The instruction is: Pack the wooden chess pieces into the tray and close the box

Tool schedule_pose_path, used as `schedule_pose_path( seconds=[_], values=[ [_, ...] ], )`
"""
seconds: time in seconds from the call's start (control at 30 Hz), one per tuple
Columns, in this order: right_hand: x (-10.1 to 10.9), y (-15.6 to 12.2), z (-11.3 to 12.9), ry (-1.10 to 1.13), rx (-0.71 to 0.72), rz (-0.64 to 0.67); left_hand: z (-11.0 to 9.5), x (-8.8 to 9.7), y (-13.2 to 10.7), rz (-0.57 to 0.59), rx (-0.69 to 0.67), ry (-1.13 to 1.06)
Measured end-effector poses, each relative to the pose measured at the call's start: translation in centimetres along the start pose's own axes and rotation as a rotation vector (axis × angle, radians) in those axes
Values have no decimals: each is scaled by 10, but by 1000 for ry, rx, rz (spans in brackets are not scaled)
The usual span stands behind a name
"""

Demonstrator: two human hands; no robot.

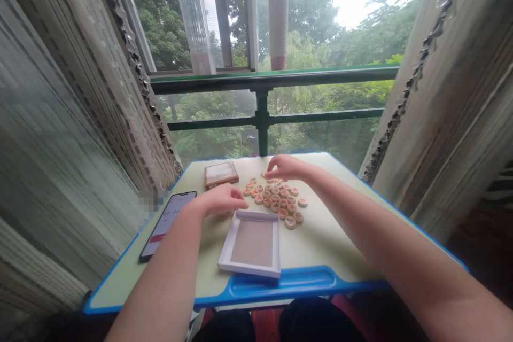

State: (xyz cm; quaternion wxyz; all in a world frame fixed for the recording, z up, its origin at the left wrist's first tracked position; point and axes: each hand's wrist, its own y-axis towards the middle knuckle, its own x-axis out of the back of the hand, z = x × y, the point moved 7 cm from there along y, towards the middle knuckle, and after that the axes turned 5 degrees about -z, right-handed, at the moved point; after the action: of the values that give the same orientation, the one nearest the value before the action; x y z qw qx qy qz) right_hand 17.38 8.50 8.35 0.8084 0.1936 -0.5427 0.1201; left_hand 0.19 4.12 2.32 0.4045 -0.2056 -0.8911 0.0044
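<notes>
- The round wooden pieces (276, 198) lie in a loose cluster on the counter (326, 248), beyond and to the right of the open box; most sit flat and close together, with red or dark characters on their upper faces.
- The right hand (284, 166) is over the far edge of the cluster, thumb and fingers drawn near each other beside a pale piece; whether it is gripped or only touched, I cannot tell.
- The left hand (223, 199) is partly open, fingers loosely bent and pointing right, the tips just beside the near-left pieces and above the far-left corner of the box; no piece shows in it.
- The shallow white box (254, 240) stands open side up with a bare tan bottom, its near edge reaching over the blue trough (306, 279) in the counter's rim.
- A flat brown-edged case (221, 172) lies beyond the left hand.
- A phone (170, 219) lies face up at the left, its screen showing digits and a red button, partly covered by the left forearm.
- Behind the counter stands a dark green railing (262, 112), with curtains (444, 101) at both sides and trees outside.
</notes>
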Motion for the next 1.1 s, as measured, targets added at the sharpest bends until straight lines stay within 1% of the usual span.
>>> schedule_pose_path(
  seconds=[0.07,0.13,0.2,0.23,0.33,0.47,0.53,0.6,0.7,0.83,0.9,0.97,1.0,1.1],
  values=[
    [5,-22,6,83,22,-49,1,-5,-4,72,-20,29],
    [9,-42,8,144,47,-146,1,-8,-7,129,-37,53],
    [9,-55,7,142,81,-246,3,-11,-8,183,-38,73],
    [6,-59,8,105,109,-266,4,-12,-8,204,-39,75],
    [-11,-61,15,79,194,-272,4,-14,-9,252,-55,22],
    [-34,-60,36,122,341,-213,5,-14,-9,274,-58,-108],
    [-40,-60,45,100,371,-197,6,-15,-8,295,-62,-124],
    [-44,-60,49,48,367,-177,7,-16,-8,319,-65,-113],
    [-48,-58,49,-14,343,-114,8,-17,-7,332,-70,-94],
    [-51,-57,50,-43,335,-32,5,-16,-6,329,-89,-62],
    [-49,-57,50,-29,336,-29,4,-16,-8,333,-79,-76],
    [-44,-55,46,21,317,-64,3,-17,-9,337,-60,-109],
    [-39,-54,42,52,293,-101,3,-18,-9,332,-50,-124],
    [-21,-48,16,100,151,-270,5,-16,-7,268,-24,-139]
  ],
)
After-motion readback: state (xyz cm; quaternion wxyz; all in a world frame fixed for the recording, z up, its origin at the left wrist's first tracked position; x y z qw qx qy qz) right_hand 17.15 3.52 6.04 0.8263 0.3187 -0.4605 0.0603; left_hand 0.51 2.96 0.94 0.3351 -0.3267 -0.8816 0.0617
